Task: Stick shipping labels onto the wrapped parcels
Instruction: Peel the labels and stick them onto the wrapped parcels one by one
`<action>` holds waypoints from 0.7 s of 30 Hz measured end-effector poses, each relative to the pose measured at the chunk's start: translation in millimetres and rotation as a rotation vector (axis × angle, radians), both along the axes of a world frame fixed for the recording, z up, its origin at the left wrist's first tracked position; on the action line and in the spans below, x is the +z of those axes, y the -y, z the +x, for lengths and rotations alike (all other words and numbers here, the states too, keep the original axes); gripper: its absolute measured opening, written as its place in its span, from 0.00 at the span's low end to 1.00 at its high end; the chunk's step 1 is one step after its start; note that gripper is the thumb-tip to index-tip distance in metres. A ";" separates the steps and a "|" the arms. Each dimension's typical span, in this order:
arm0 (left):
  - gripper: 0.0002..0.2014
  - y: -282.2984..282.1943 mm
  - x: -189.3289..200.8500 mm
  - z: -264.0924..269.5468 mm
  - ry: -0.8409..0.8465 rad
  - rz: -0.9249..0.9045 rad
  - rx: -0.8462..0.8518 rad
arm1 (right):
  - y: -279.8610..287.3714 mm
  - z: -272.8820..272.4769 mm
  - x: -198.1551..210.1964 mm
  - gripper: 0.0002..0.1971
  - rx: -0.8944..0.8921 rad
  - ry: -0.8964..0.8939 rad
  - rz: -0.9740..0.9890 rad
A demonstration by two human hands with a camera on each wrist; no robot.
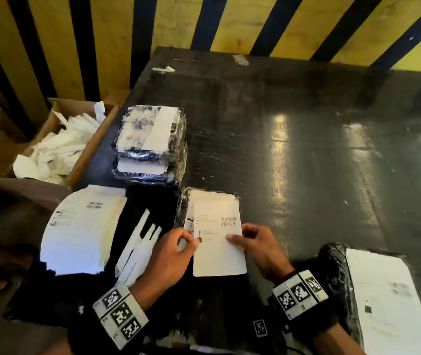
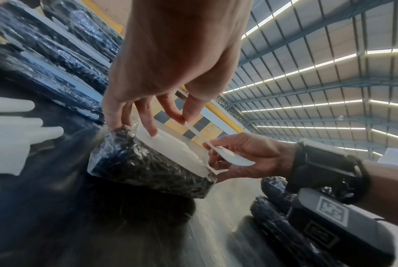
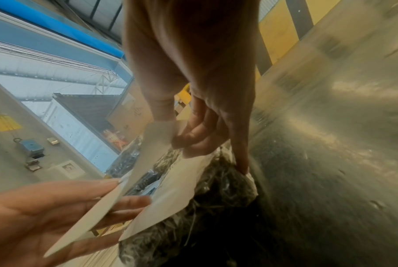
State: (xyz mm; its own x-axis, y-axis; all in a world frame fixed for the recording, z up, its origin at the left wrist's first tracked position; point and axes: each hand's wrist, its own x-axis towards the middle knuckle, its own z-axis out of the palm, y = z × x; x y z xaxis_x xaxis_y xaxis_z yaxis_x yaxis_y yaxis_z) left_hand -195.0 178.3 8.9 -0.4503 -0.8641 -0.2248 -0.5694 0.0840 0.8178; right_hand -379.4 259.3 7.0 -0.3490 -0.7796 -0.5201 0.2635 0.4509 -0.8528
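A: What is recorded at frame left?
B: A curled stack of white printed label sheets (image 1: pixel 81 226), lower left.
A: Centre?
B: A white barcoded shipping label (image 1: pixel 218 239) is pinched by the left hand (image 1: pixel 171 254) and right hand (image 1: pixel 260 249) above a black plastic-wrapped parcel (image 1: pixel 182 208).
A: Lower right?
B: A labelled black parcel (image 1: pixel 332 267).

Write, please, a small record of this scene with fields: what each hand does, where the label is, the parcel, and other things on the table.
left hand: pinches the label's left edge
right hand: pinches the label's right edge
label: held over the parcel, part of it hanging past the near edge
parcel: black, wrapped in clear film, lying on the table
stack of parcels: behind it, already labelled
label sheets: to the left
cardboard box: far left, holds white strips
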 end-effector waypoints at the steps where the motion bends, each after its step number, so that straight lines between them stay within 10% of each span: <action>1: 0.06 -2.9 0.2 3.3 -0.013 0.026 0.000 | -2.1 2.1 0.9 0.08 0.013 -0.005 -0.003; 11: 0.04 30.1 5.1 -11.1 -0.013 0.048 0.160 | 34.1 4.9 4.1 0.12 -0.043 -0.412 0.055; 21: 0.06 41.2 1.2 -18.2 0.093 0.027 0.179 | 47.4 5.7 -9.1 0.15 -0.033 -0.416 0.143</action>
State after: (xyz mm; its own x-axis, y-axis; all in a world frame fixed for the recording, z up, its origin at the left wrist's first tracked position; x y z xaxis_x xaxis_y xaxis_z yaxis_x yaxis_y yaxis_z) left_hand -213.2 137.1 10.1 -0.2661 -0.9217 -0.2821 -0.6461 -0.0467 0.7618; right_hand -373.7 211.9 -2.1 -0.5754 -0.6949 -0.4313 -0.0730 0.5689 -0.8192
